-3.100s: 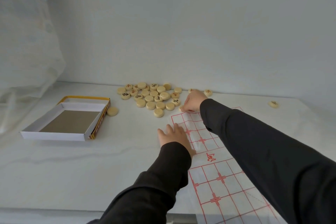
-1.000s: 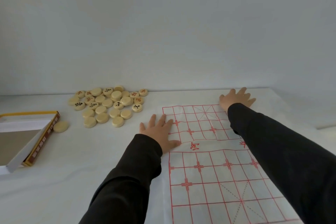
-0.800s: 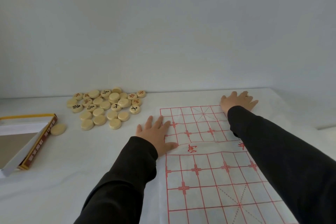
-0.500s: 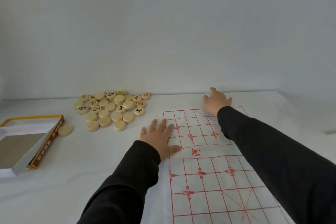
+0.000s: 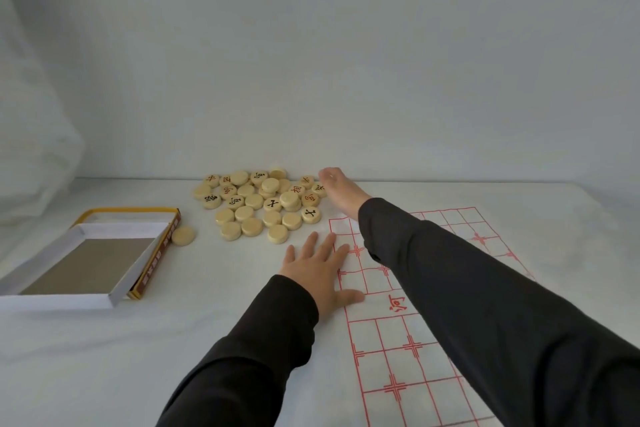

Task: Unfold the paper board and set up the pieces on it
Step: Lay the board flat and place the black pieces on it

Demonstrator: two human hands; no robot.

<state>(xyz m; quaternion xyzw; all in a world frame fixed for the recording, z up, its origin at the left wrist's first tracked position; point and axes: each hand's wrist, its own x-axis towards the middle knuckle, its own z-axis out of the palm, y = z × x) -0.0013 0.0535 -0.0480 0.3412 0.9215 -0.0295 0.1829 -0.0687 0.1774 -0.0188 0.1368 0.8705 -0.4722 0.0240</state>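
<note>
While the board (image 5: 388,340) is pressed to the white bench (image 5: 104,357) by the left hand (image 5: 318,274), fingers spread, the right hand (image 5: 341,191) is held beside the pieces (image 5: 263,204), its fingers untellable.

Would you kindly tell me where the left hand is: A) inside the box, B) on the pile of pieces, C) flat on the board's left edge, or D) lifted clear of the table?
C: the left hand lies flat, fingers spread, over the left edge of the board, apart from the pieces and the box.
</note>
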